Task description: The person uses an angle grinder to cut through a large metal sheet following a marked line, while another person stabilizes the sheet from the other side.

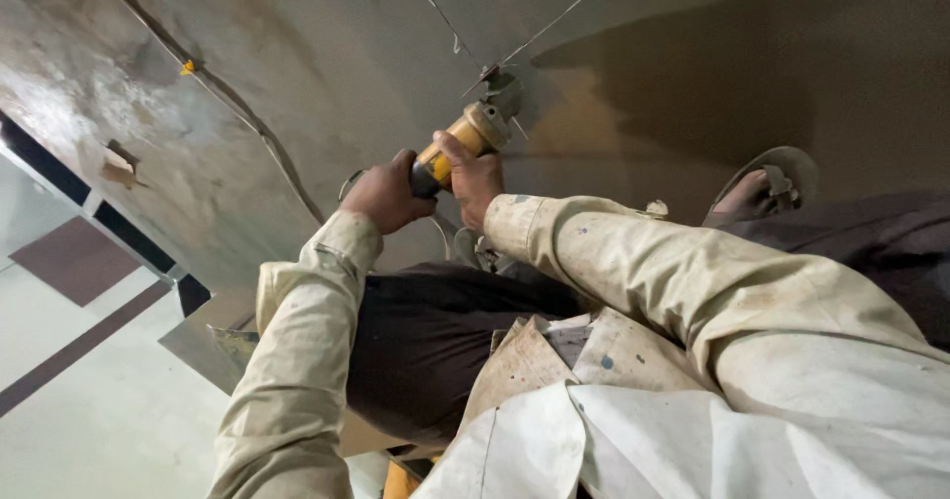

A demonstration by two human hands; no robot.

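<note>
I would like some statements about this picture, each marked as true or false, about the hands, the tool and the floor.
1. Both hands grip the yellow angle grinder. True: the left hand holds its rear, the right hand its body.
2. The grinder's head meets thin scored lines on the grey floor. True.
3. The person wears gloves. False: both hands are bare.
4. The sleeves are dark blue. False: they are pale cream and stained.
5. A sandalled foot rests to the right of the tool. True.
</note>
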